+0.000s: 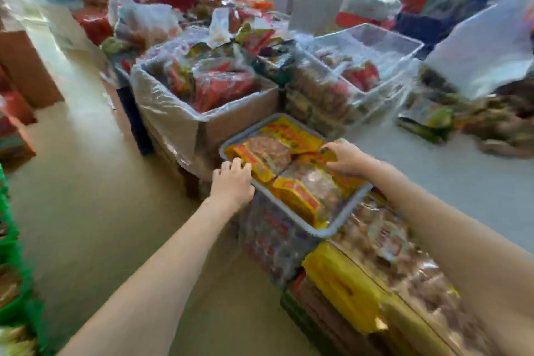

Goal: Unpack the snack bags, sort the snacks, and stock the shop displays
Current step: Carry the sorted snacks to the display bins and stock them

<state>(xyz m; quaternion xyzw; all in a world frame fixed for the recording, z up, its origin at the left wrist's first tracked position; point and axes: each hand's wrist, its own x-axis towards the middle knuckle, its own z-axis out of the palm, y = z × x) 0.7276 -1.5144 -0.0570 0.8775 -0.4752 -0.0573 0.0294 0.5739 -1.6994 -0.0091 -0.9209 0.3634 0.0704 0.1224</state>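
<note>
A clear plastic bin (pixel 341 220) with a grey rim stands in the middle of the floor, packed to the top with yellow-and-red snack packets (pixel 271 157) whose clear windows show brown pieces inside. The left hand (pixel 232 182) curls its fingers over the bin's near-left rim and grips it. The right hand (pixel 344 157) reaches in from the other side and pinches the edge of one yellow packet at the far right of the bin. Printing runs along the packets' red bands, but it is too blurred to read (no brand can be made out). Just behind the bin sits a cardboard box (pixel 239 115) lined with clear plastic and filled with red packets. To the box's right stand clear tubs (pixel 384 46) holding more red and brown snacks. In front of the bin lie large bagged snacks (pixel 387 269) with yellow ends.
</note>
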